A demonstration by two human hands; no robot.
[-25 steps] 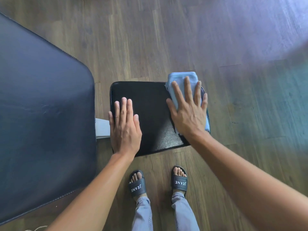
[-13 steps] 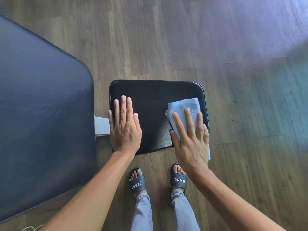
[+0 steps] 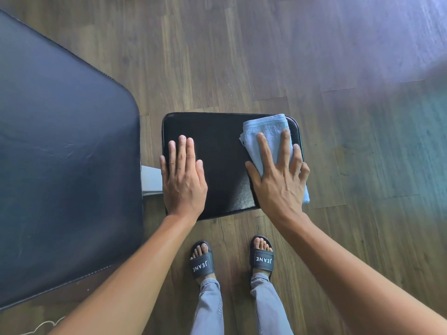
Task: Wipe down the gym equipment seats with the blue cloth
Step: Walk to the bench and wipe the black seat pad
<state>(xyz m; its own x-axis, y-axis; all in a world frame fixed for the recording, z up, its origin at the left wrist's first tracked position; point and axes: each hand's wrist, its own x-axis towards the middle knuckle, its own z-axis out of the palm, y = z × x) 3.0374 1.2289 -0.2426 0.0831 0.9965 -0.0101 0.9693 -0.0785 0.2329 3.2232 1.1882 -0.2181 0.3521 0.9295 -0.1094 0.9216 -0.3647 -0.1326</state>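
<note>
A small black padded seat (image 3: 222, 151) sits low in front of me. My left hand (image 3: 182, 176) lies flat on its left part, fingers together, holding nothing. On the seat's right side my right hand (image 3: 278, 177) presses a folded light blue cloth (image 3: 264, 134) down with spread fingers. The cloth reaches the seat's far right corner, and a bit of it hangs past the right edge under my wrist.
A large dark padded backrest (image 3: 63, 165) fills the left of the view, joined to the seat by a grey metal bracket (image 3: 151, 181). Wood plank floor (image 3: 338, 68) lies all around. My feet in black slides (image 3: 232, 259) stand just before the seat.
My right hand slid the cloth from the seat's far right corner toward me, then back away to the far right corner. My left hand stayed flat in place.
</note>
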